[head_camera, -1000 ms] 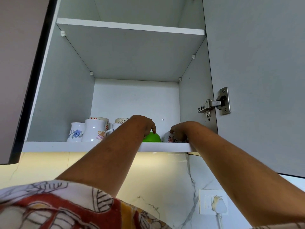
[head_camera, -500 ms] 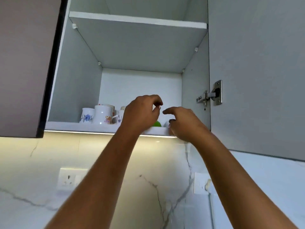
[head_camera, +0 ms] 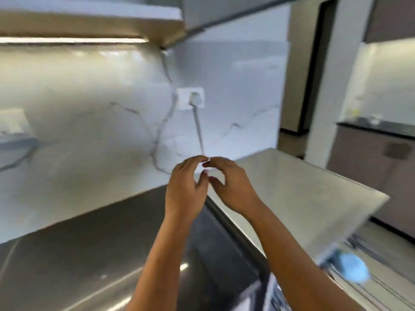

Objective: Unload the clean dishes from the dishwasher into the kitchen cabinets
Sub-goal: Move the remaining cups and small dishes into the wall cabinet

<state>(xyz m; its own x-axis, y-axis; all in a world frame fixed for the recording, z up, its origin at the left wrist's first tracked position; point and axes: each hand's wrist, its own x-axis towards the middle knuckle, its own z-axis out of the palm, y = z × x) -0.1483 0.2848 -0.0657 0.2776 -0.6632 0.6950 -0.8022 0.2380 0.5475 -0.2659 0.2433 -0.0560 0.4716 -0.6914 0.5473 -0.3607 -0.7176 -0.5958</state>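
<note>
My left hand [head_camera: 185, 190] and my right hand [head_camera: 231, 187] hang side by side in front of me above the dark counter, fingers loosely curled, fingertips almost touching, holding nothing. The underside of the upper cabinet [head_camera: 94, 21] shows at the top left; its shelf and the mugs are out of sight. At the bottom right, blurred dishwasher rack wires [head_camera: 368, 286] carry a pale blue item [head_camera: 353, 270]. The whole view is smeared by head motion.
A dark glossy counter [head_camera: 78, 254] runs below the marble backsplash [head_camera: 89, 113]. A wall socket with a plugged cable [head_camera: 193, 98] sits behind my hands. A light grey countertop slab [head_camera: 303, 198] extends right. Further cabinets and a dark worktop [head_camera: 377, 129] stand at the far right.
Both hands let go of the green bowl and the floral cup on the cabinet shelf and came down and back. My view dropped from the open cabinet to the counter and turned right.
</note>
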